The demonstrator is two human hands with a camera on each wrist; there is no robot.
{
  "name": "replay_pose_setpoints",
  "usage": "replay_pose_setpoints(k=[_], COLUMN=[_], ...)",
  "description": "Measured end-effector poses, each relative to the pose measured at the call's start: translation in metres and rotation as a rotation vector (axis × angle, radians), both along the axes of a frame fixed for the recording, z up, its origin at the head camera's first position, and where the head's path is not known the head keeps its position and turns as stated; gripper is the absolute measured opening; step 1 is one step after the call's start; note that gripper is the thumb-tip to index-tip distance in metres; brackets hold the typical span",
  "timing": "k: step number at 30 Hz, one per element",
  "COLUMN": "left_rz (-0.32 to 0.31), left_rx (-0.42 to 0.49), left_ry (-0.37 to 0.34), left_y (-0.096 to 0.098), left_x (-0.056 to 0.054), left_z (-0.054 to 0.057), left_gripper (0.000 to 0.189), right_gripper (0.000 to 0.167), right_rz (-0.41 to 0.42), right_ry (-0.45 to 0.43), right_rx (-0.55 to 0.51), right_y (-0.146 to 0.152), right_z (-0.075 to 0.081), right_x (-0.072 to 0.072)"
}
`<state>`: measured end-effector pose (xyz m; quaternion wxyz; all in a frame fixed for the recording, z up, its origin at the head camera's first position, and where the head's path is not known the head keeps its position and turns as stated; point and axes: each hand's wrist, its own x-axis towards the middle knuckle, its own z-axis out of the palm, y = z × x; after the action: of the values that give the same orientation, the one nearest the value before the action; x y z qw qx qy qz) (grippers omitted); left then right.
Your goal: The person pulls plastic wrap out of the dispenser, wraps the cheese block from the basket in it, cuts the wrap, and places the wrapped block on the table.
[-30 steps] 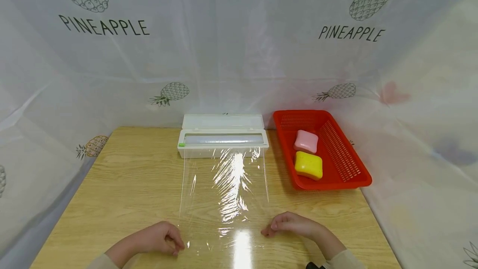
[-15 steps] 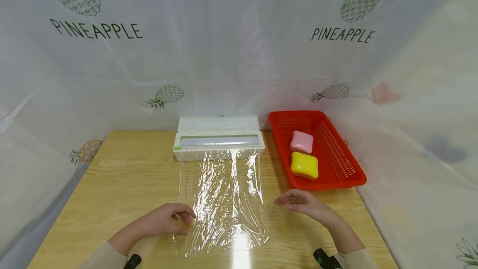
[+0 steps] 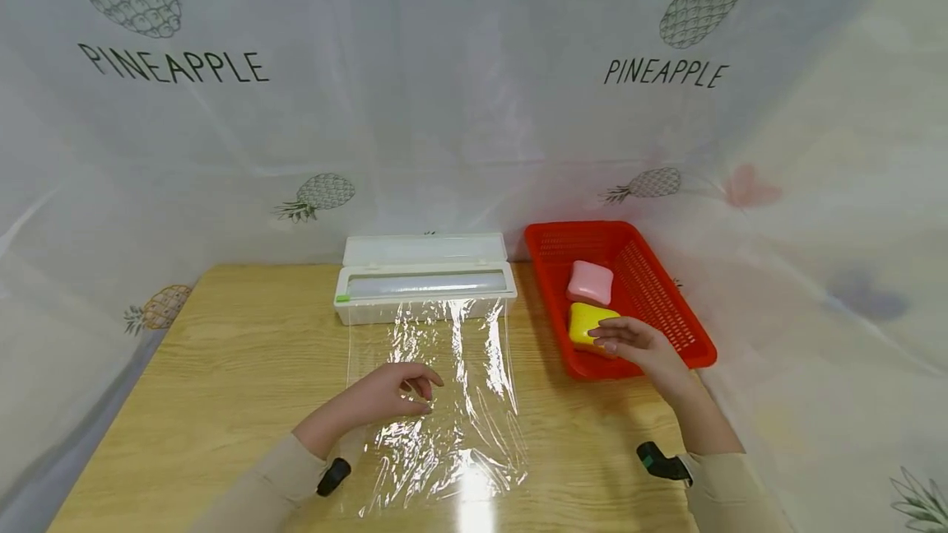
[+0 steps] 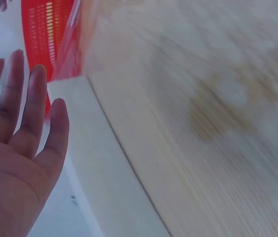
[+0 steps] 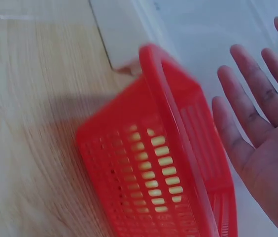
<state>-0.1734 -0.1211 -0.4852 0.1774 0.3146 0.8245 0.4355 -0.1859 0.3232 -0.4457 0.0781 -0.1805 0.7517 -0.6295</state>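
Note:
In the head view, my right hand (image 3: 640, 348) hovers over the near end of a red basket (image 3: 662, 294). Its loosely bent fingers overlap a yellow rounded block (image 3: 585, 321), like a bar of soap. A similar pink block (image 3: 590, 282) lies behind the yellow one. My left hand (image 3: 388, 393) is above a sheet of cling film (image 3: 474, 385), fingers relaxed, holding nothing. The film comes out of a white dispenser (image 3: 425, 250) with its lid up. Both wrist views show an open palm, the left hand (image 4: 23, 148) and the right hand (image 5: 267, 118).
A wooden table (image 3: 252, 368) bears everything. Behind it and on both sides hangs a pale curtain (image 3: 429, 122) printed with pineapples. Black wrist devices sit on both sleeves. A small green slider (image 3: 342, 298) is at the dispenser's left end.
Both hands have left the film's near edge, and the sheet now lies loose and wrinkled. My right hand has moved forward and right over the basket; my left has moved right, over the film.

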Motion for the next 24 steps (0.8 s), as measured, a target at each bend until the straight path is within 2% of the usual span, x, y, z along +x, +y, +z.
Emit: replay_pose_setpoints(k=[5, 9, 16, 24], left_rz=[0.025, 0.019, -0.030, -0.083], left_rx=[0.092, 0.142, 0.099, 0.078], left_ry=[-0.081, -0.079, -0.073, -0.086], left_y=[0.021, 0.039, 0.073, 0.102], left_x=[-0.007, -0.012, -0.018, -0.022], left_z=[0.004, 0.005, 0.008, 0.011], left_gripper=[0.035, 0.034, 0.034, 0.031], right_gripper=[0.043, 0.046, 0.049, 0.057], right_rz=[-0.082, -0.122, -0.146, -0.235], right_ry=[-0.067, -0.123, -0.199, -0.205], right_rx=[0.080, 0.171, 0.246, 0.476], right_y=[0.008, 0.012, 0.019, 0.031], right_z=[-0.003, -0.009, -0.023, -0.036], right_x=[-0.019, -0.033, -0.054, -0.074])
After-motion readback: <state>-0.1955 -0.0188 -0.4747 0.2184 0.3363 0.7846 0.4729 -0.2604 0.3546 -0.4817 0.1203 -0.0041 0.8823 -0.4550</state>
